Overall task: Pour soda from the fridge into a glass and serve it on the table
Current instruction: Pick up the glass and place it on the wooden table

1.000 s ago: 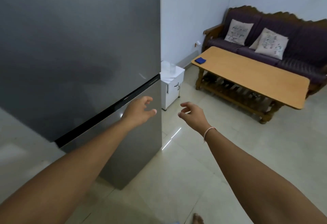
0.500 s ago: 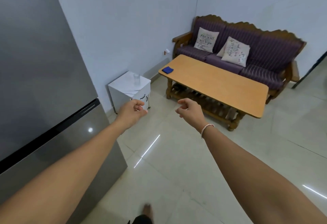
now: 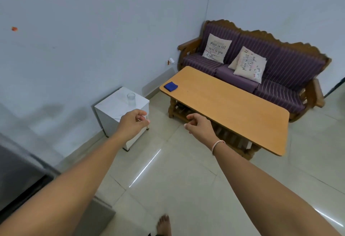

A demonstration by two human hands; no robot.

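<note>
Clear, empty-looking glass (image 3: 131,99) upright on a white cabinet (image 3: 113,111) by the wall, beside the wooden table (image 3: 229,105) bearing a blue cloth (image 3: 170,86). Left hand (image 3: 133,123) and right hand (image 3: 200,126) outstretched, fingers loosely curled, holding nothing. Fridge (image 3: 20,176) cut off at lower left, blurred.

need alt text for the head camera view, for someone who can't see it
Two bare arms reach forward, the left hand and right hand loosely curled and holding nothing, over a tiled floor. Ahead, an empty glass stands on a small white cabinet beside a wooden table bearing a blue cloth. A purple sofa stands behind; a grey fridge edges in at lower left.
</note>
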